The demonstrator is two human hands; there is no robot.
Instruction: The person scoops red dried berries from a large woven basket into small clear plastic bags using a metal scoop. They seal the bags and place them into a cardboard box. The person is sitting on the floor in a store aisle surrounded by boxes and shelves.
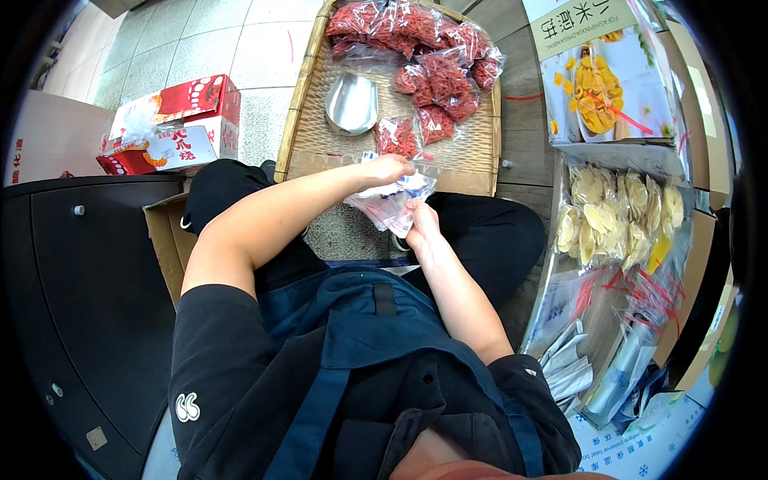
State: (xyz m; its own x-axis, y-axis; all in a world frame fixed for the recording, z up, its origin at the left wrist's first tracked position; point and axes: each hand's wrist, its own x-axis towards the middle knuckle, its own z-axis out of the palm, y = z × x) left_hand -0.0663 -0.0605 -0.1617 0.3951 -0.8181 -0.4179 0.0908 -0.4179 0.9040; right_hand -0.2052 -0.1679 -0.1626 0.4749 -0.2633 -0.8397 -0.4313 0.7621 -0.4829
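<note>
A clear plastic bag (pixel 390 207) with blue print lies between my two hands, above my lap. My right hand (pixel 422 221) pinches its lower right edge. My left hand (pixel 390 170) reaches over the bag's upper part, its fingers partly hidden, so its grip is unclear. Just beyond them, a woven bamboo tray (pixel 306 114) holds several clear bags of red crumbly food (pixel 396 137), heaped mostly at its far and right parts. A shiny metal scoop (pixel 352 103) rests on the tray, left of the nearer bags.
At right, a bin holds bags of pale yellow slices (pixel 591 225) and red ties (pixel 651 288), with a printed carton (pixel 606 90) beyond it. A red and white carton (pixel 180 123) stands at left on the tiled floor, near a black cabinet (pixel 90 288). An open cardboard box (pixel 165 240) is by my left leg.
</note>
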